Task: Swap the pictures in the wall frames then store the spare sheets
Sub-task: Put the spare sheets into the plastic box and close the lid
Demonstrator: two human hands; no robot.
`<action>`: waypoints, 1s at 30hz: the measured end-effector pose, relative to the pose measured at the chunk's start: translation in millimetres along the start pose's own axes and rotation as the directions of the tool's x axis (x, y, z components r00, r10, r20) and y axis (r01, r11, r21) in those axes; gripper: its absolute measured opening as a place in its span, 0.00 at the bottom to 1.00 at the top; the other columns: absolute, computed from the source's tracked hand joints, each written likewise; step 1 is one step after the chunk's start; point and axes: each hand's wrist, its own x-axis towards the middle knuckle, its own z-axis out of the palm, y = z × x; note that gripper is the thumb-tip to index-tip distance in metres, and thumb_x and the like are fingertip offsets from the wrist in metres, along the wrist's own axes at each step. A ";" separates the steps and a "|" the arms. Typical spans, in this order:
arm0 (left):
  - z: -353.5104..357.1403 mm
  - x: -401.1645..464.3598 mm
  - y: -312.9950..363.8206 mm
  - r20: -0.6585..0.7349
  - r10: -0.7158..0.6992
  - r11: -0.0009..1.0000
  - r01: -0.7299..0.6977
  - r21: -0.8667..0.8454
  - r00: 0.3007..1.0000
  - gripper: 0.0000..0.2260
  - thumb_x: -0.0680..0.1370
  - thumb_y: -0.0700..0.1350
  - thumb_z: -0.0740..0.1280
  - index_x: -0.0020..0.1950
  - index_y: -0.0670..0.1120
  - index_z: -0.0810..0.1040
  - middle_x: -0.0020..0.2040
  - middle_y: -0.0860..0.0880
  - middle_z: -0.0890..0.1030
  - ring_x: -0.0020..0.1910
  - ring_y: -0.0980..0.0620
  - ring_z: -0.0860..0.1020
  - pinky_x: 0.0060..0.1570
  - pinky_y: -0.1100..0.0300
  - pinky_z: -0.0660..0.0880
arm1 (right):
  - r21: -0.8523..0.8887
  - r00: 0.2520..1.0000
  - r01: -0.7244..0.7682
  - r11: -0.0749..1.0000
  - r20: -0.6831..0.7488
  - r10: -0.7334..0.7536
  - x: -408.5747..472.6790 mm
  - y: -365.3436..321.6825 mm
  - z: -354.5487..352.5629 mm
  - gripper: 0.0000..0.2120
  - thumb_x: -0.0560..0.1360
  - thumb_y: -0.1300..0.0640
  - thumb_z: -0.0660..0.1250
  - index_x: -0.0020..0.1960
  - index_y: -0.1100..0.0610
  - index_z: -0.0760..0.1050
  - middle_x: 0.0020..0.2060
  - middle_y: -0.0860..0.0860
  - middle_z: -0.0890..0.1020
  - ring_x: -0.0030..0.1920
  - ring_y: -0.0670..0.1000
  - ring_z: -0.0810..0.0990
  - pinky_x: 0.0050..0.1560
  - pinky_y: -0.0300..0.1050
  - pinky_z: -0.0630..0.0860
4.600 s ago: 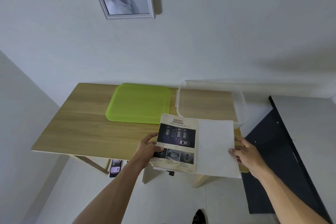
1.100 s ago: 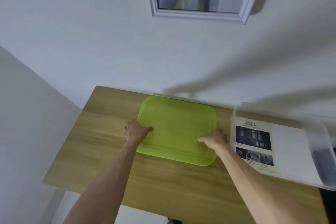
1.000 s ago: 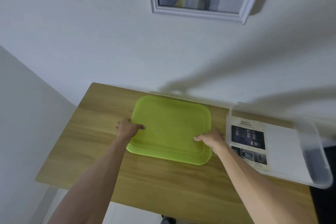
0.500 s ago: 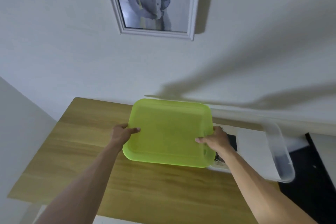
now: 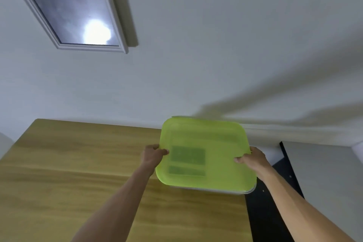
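Note:
A translucent green lid (image 5: 220, 155) sits over the clear plastic box (image 5: 249, 190), of which only a thin strip of rim shows at the lid's near right edge. Dark patches of the printed sheet (image 5: 187, 156) inside show through the lid. My left hand (image 5: 153, 155) grips the lid's left edge. My right hand (image 5: 252, 158) grips its right edge. Whether the lid is pressed fully down on the box, I cannot tell. A white-framed picture (image 5: 68, 8) hangs on the wall at the upper left, with a light glare on its glass.
The wooden table (image 5: 78, 163) spreads out to the left and toward me. The box stands at the table's far right corner by the white wall. A black panel (image 5: 271, 202) and a grey surface (image 5: 324, 173) lie to the right of the table.
Both hands lifted the green lid from the middle of the table and carried it right, over the clear box holding the sheets. The view shifted right with them.

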 end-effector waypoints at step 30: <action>23.0 12.0 18.7 -0.165 -0.095 0.834 0.169 0.525 0.982 0.19 0.70 0.40 0.78 0.54 0.36 0.74 0.52 0.39 0.80 0.55 0.39 0.78 0.47 0.52 0.75 | -0.396 0.999 -0.007 0.918 0.047 0.028 31.8 22.8 18.9 0.35 0.73 0.49 0.69 0.72 0.61 0.58 0.64 0.60 0.60 0.66 0.64 0.64 0.49 0.49 0.71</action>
